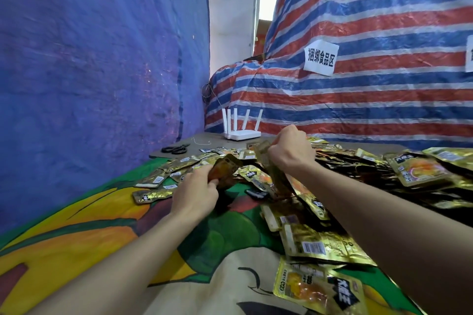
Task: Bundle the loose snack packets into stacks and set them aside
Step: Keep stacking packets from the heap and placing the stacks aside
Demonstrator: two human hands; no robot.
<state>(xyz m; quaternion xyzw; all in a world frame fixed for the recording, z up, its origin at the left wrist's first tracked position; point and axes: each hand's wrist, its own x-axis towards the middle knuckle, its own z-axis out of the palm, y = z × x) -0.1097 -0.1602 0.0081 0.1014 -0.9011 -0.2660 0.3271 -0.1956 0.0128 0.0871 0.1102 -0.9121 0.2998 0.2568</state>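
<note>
Gold and black snack packets lie scattered over a colourful cloth, heaped thickest at the right. My left hand grips a packet by its lower edge, lifted a little above the cloth. My right hand is raised higher and grips a blurred stack of packets that hangs down toward the pile. The two hands are close together near the middle of the view. More loose packets lie to the left of my left hand.
Black scissors and a bit of string lie on the far left of the table. A white router with several antennas stands at the back. Blue tarp walls the left; striped tarp with a paper sign rises behind.
</note>
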